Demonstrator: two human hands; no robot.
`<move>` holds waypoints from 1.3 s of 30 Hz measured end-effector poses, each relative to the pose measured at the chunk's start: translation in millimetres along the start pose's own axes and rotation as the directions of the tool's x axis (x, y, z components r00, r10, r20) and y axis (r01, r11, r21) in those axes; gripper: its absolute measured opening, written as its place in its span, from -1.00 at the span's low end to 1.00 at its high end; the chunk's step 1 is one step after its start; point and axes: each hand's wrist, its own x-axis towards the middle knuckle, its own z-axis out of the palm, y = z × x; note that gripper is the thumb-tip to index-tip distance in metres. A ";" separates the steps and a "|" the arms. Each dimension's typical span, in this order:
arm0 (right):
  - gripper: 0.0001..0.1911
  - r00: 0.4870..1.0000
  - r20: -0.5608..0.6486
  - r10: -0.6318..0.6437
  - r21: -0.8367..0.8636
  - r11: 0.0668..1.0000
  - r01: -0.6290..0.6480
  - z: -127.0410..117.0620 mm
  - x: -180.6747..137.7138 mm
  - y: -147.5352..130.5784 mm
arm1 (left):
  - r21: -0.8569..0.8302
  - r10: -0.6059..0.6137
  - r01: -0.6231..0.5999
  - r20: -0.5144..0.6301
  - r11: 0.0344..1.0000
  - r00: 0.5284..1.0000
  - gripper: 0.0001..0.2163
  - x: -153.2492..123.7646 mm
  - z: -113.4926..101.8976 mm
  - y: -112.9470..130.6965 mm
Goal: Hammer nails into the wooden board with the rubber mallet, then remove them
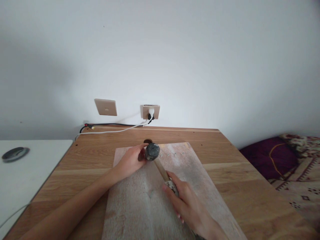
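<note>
Our right hand grips black round-headed, wooden-handled mallet over 12 o'clock end of grey-brown rectangular wooden board. Our left hand curls at mallet's 10 o'clock; contents we cannot tell. Stray swing, slipping board could bruise that hand.

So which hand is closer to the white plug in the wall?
Left. The left hand is near the far end of the board, below the white plug; the right hand is farther from it, holding the hammer.
</note>
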 end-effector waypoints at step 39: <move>-0.28 0.972 -0.223 -0.075 0.112 0.989 0.102 -25.9 -10.0 9.2 | 0.334 0.561 -0.580 0.161 0.743 0.812 -0.86 -26.0 12.8 60.8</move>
